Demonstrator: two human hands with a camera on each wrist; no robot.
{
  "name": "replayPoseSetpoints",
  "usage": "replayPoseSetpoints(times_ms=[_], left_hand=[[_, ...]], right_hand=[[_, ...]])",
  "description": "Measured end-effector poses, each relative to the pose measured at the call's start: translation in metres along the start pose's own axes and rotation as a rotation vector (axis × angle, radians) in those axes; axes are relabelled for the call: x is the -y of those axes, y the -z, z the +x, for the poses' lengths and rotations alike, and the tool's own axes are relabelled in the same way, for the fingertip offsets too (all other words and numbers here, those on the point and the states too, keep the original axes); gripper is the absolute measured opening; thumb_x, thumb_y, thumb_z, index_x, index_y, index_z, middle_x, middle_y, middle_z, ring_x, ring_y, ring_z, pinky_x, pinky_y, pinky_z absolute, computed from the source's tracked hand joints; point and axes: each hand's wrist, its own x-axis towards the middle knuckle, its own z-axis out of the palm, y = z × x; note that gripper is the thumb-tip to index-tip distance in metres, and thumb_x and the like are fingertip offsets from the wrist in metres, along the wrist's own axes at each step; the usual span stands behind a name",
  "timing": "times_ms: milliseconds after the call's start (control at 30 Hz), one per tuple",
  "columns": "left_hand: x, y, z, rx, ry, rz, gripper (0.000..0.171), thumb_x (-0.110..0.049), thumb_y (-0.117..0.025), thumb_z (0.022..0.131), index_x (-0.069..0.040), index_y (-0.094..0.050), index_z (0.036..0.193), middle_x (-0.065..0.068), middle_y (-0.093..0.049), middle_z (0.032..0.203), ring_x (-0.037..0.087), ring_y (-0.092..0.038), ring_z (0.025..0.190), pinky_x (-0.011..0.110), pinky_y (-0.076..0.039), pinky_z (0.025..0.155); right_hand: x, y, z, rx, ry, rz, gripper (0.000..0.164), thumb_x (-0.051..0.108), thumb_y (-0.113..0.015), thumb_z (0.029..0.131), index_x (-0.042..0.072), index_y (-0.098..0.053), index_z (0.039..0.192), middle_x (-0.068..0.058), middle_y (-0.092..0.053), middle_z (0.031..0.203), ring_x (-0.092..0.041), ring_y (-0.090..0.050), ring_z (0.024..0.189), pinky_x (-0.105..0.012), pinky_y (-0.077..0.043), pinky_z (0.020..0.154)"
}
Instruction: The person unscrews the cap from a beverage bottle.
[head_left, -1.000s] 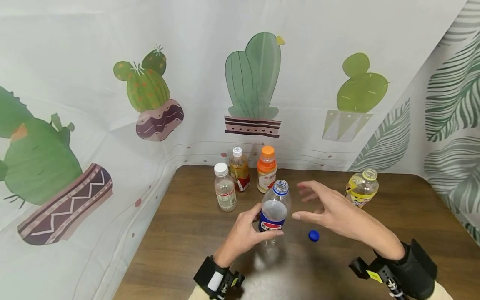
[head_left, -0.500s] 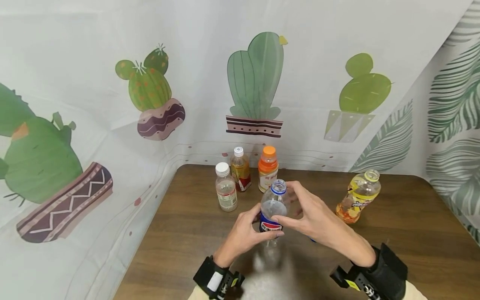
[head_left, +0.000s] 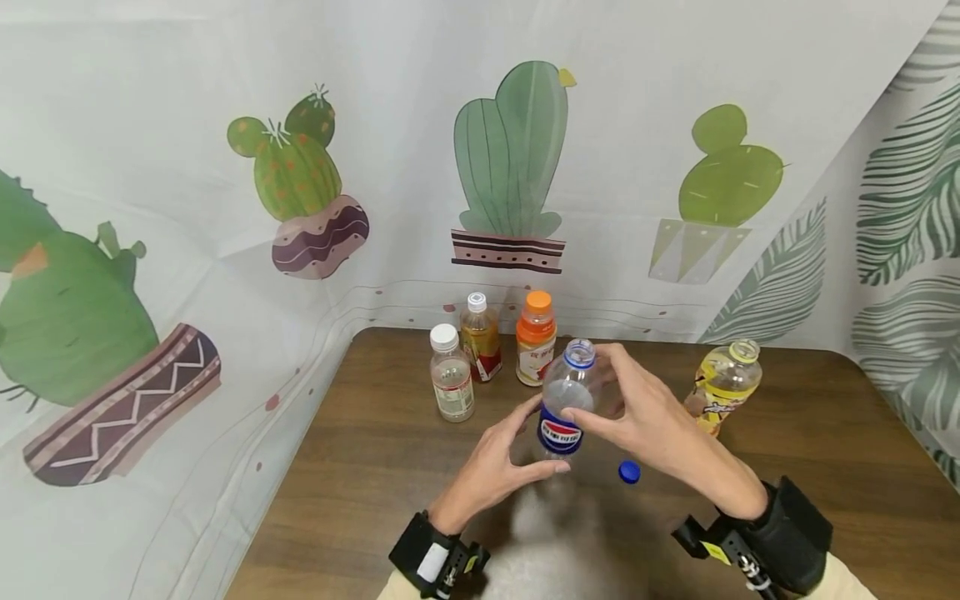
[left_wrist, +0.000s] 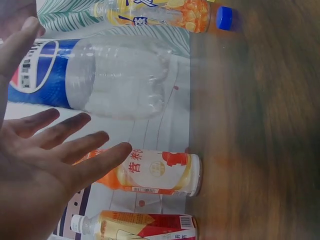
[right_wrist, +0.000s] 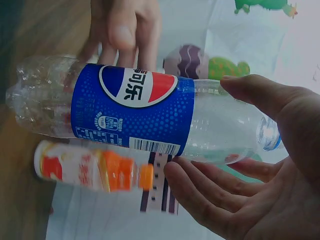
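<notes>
My right hand [head_left: 648,417] grips a clear, capless Pepsi bottle [head_left: 561,429] by its upper part, thumb on the near side. The bottle has a blue label and a blue ring at its neck. In the right wrist view, the thumb and fingers sit round the shoulder of the bottle [right_wrist: 132,107]. My left hand [head_left: 498,458] is just left of the bottle, fingers spread. The left wrist view shows its fingers [left_wrist: 75,135] straight and apart from the bottle [left_wrist: 115,77]. A blue cap [head_left: 629,472] lies on the table beneath the right forearm.
Behind stand a white-capped clear bottle [head_left: 452,383], a white-capped amber bottle [head_left: 481,342] and an orange-capped bottle [head_left: 535,342]. A capless yellow-labelled bottle [head_left: 723,387] is at the right. A cactus-print cloth [head_left: 397,167] hangs behind the wooden table [head_left: 337,500].
My right hand has come in from the right and taken hold of the Pepsi bottle, which has moved slightly right and up. My left hand has let go of it.
</notes>
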Motion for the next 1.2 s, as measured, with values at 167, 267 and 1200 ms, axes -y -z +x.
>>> replayPoseSetpoints(times_ms=[167, 267, 1200], left_hand=[[0.004, 0.001, -0.001, -0.043, -0.047, 0.021, 0.078, -0.04, -0.075, 0.087, -0.023, -0.036, 0.152, 0.002, -0.042, 0.154, 0.021, -0.043, 0.14, 0.048, -0.045, 0.108], [0.004, 0.002, -0.003, -0.061, -0.036, 0.036, 0.073, -0.04, -0.073, 0.089, -0.02, -0.04, 0.15, 0.002, -0.048, 0.15, 0.021, -0.046, 0.138, 0.044, -0.046, 0.108], [0.013, 0.005, 0.0, -0.059, -0.024, 0.053, 0.059, -0.034, -0.068, 0.095, -0.022, -0.043, 0.147, 0.003, -0.055, 0.141, 0.014, -0.05, 0.133, 0.035, -0.052, 0.1]], right_hand=[[-0.014, 0.014, 0.004, -0.06, -0.066, -0.072, 0.067, 0.025, -0.081, 0.084, 0.004, -0.042, 0.134, -0.014, -0.063, 0.113, -0.025, -0.068, 0.095, -0.033, -0.059, 0.07], [-0.025, 0.021, 0.005, -0.078, -0.133, -0.11, 0.069, 0.026, -0.078, 0.086, 0.0, -0.038, 0.136, -0.02, -0.061, 0.115, -0.033, -0.066, 0.101, -0.045, -0.057, 0.078], [-0.096, 0.02, 0.002, -0.068, -0.319, -0.153, 0.07, 0.023, -0.072, 0.092, -0.014, -0.03, 0.134, -0.033, -0.054, 0.113, -0.04, -0.055, 0.098, -0.047, -0.048, 0.076]])
